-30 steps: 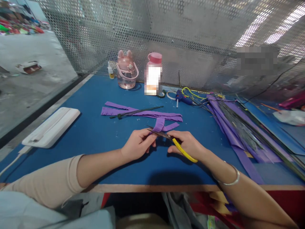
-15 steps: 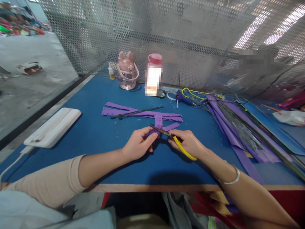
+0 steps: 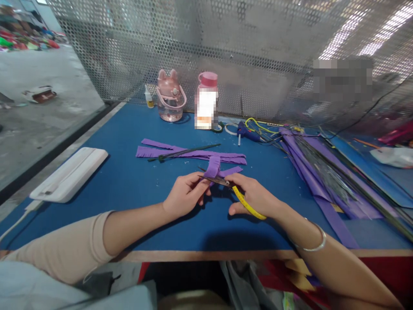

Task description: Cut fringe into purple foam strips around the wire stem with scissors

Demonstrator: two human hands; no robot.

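Note:
Between thumb and fingers, my left hand (image 3: 187,191) pinches a purple strip of crepe-like material (image 3: 213,167), part of which stands up above the fingers. My right hand (image 3: 251,196) is closed on yellow-handled scissors (image 3: 247,202), its thumb spread away from the fingers. The scissor blades reach left across the strip, close to my left fingertips. Just beyond both hands lie more purple fringed strips (image 3: 190,153), with thin dark green stems (image 3: 180,153) across them.
A white power bank (image 3: 71,174) with a cable lies at left. Behind stand a pink-lidded jug (image 3: 170,97), a pink bottle (image 3: 208,79) and a small glue bottle (image 3: 149,98). A blue glue gun (image 3: 248,131) lies back right, near purple sheets (image 3: 298,159) and wire stems.
The scissor blades have opened and my right thumb has moved down, away from the fingers. My left hand keeps its hold on the strip, with little movement.

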